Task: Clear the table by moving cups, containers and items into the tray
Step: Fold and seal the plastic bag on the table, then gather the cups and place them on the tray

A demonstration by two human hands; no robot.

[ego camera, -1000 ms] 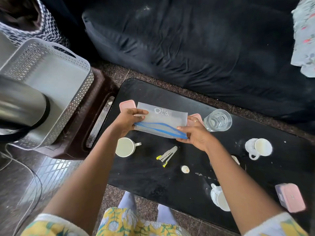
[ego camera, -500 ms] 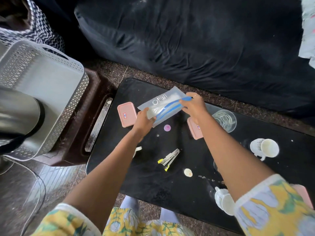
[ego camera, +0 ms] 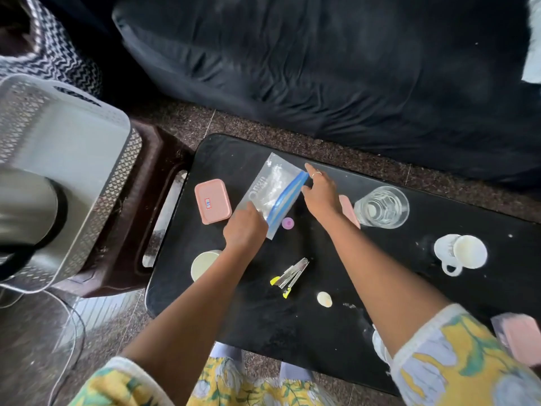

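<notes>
Black table (ego camera: pixel 257 317), with the white tray (ego camera: pixel 117 183) off its left end (on a brown stool (ego camera: pixel 164 159)). The clear zip bag (ego camera: pixel 272 186) is near the table's far left corner, its ends pinched by your left hand (ego camera: pixel 244 227) and right hand (ego camera: pixel 320 194).

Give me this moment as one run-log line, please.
left hand: grips zip-lock bag near corner | right hand: pinches far end of blue zip | drinking glass, pink container: on table | white tray: left of table

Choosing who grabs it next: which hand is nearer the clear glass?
Right. The right hand pinches the zip bag beside the glass; the left hand holds the bag's other end, farther off.
</notes>
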